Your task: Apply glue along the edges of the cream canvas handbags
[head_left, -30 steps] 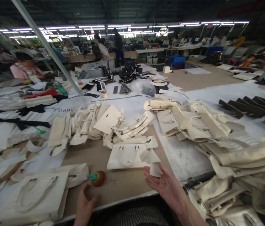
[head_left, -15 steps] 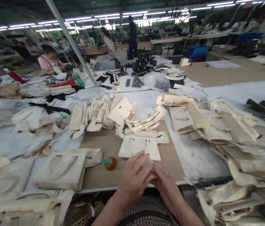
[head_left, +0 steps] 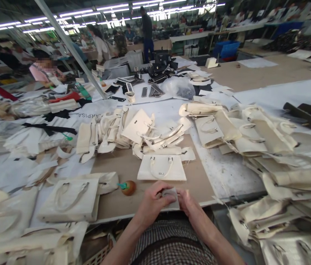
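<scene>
My left hand and my right hand meet at the near edge of the table, both closed on a small pale piece of material held between their fingers. Just beyond them a flat cream bag with two handles lies on the brown board. A small round brown tool with a green tip rests to the left of my left hand.
Heaps of cream bags lie at the centre, right and near left. Black strips sit far right. A slanted metal pole crosses the table. Other people work at benches behind.
My hands have drawn back toward me and closed around the pale piece. Before, my left hand was lower left, near the brown tool. The flat cream bag now lies uncovered.
</scene>
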`<state>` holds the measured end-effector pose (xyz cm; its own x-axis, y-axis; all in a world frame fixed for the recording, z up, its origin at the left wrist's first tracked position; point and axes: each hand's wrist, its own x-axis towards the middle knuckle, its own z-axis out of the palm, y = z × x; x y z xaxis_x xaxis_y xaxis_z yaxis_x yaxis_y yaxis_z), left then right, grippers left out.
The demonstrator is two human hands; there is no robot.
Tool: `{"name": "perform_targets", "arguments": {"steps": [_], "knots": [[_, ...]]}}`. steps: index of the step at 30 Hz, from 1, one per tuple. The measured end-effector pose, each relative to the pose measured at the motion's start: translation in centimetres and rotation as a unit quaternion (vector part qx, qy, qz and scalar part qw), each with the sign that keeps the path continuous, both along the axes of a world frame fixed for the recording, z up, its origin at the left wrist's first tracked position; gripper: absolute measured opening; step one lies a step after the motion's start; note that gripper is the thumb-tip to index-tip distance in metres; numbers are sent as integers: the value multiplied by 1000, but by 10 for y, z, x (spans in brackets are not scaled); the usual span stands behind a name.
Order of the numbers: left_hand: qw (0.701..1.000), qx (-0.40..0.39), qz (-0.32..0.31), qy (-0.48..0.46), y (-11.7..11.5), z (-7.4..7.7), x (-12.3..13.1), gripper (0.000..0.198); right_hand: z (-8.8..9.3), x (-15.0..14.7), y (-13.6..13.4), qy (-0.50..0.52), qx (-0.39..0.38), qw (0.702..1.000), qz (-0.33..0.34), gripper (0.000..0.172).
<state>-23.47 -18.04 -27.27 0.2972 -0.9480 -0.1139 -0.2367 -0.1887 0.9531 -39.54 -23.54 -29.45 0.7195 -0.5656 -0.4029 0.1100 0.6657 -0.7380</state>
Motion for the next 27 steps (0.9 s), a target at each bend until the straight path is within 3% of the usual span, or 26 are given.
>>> {"name": "perform_targets", "arguments": {"steps": [6, 9, 11, 13, 16, 19, 21, 24, 27], "knots": [[991, -90, 85, 46, 7, -5, 22, 6, 6, -4, -4, -40, -50, 998, 3, 81], [979, -104, 135, 111, 12, 1, 29, 7, 11, -5, -9, -57, -61, 997, 5, 106], [978, -113, 136, 111, 14, 10, 28, 7, 13, -4, -9, -54, -59, 997, 6, 123], [985, -129, 95, 59, 15, 19, 24, 5, 16, -2, -8, -43, -60, 997, 6, 130], [981, -163, -13, -108, 13, 25, 12, 12, 21, -3, -6, -11, -77, 997, 11, 121], [930, -193, -85, -301, 10, 20, 1, 22, 28, -9, -6, 23, -120, 991, 48, 99], [892, -215, -108, -382, 9, 12, -4, 25, 30, -13, -7, 41, -144, 986, 67, 92], [863, -260, -126, -414, 9, -2, -3, 29, 23, -14, -5, 68, -146, 984, 74, 89], [871, -274, -122, -389, 8, -17, 3, 30, 6, -7, 2, 93, -113, 988, 56, 84]]}}
